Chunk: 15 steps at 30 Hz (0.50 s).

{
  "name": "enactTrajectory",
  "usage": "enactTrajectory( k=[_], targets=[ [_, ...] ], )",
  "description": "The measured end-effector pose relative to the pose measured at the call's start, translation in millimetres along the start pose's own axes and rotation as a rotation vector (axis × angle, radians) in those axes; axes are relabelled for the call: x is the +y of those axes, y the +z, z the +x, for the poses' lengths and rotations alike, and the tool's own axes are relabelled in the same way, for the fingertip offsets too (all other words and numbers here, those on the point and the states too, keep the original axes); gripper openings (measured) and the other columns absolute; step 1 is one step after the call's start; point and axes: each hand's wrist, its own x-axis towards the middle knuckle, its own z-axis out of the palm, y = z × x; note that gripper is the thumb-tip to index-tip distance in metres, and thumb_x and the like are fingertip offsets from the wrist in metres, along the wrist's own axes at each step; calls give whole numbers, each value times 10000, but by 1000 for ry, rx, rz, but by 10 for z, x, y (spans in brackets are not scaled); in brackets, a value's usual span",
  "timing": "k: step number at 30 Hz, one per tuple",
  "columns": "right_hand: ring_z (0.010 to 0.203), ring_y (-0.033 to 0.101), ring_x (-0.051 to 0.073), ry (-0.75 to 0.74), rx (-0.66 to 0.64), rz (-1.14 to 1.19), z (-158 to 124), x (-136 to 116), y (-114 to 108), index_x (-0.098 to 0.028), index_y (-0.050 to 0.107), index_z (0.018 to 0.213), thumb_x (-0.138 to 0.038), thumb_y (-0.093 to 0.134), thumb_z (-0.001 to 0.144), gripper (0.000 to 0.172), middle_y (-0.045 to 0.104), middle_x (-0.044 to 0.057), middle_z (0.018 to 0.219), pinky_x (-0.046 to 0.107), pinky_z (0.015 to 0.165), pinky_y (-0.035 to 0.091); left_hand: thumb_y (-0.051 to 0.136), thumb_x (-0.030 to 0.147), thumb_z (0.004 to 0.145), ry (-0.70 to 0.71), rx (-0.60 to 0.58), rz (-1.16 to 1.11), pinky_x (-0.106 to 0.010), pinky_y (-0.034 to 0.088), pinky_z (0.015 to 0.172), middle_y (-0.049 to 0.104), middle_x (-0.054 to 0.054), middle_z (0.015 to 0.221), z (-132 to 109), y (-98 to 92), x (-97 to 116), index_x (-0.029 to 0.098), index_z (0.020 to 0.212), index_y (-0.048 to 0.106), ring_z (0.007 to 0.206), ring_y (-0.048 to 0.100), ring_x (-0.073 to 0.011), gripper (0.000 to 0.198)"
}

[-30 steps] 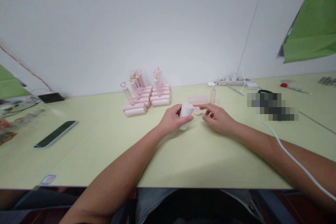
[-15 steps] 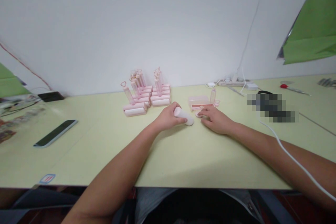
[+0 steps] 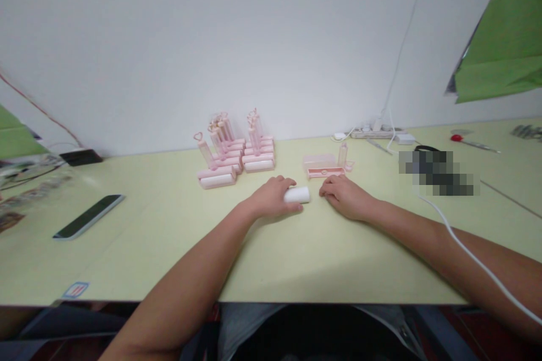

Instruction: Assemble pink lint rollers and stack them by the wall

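Note:
My left hand [image 3: 271, 198] rests on the pale green table [image 3: 169, 237], its fingers wrapped round a white roll [image 3: 297, 195] that lies on its side. My right hand [image 3: 344, 196] lies just right of the roll with its fingers curled down on the tabletop; the small pink disc seen earlier is hidden, and I cannot tell whether it is under them. Just beyond both hands stand a pink open case [image 3: 324, 166] and a small clear pink bottle [image 3: 342, 154].
Stacks of pink cases with heart-topped bottles [image 3: 235, 152] stand at the back middle. A dark phone [image 3: 90, 216] lies at left. A power strip [image 3: 375, 133], a white cable [image 3: 474, 256] over my right forearm and a red-handled tool [image 3: 472, 141] are at right.
My left hand has lowered the white roll from upright to lying flat on the table. My right hand has drawn in and settled, covering the small pink disc.

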Motion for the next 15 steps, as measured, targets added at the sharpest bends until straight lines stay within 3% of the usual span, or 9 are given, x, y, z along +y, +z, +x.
enactTrajectory(
  k=[5, 10, 15],
  targets=[
    [979, 591, 246, 56, 26, 24, 20, -7, 18, -144, 675, 1036, -171, 541, 900, 193, 687, 127, 1035, 364, 900, 415, 700, 491, 754, 39, 21, 4, -354, 445, 829, 627, -108, 1020, 13, -25, 90, 185, 1089, 667, 945, 598, -273, 455],
    [860, 605, 227, 89, 31, 39, 45, 15, -4, -150, 674, 973, -221, 566, 900, 149, 704, 106, 931, 336, 797, 431, 683, 430, 798, 78, 181, -192, -345, 455, 861, 620, -93, 1132, 28, -42, 134, 190, 1205, 559, 995, 588, -247, 488],
    [796, 622, 192, 128, 291, 291, 15, -76, -79, -180, 660, 1016, -307, 522, 952, 198, 700, 61, 906, 304, 721, 464, 684, 389, 801, 79, 218, -305, -336, 458, 853, 630, -75, 1122, 35, 17, 151, 191, 1195, 551, 986, 587, -234, 460]
  ],
)
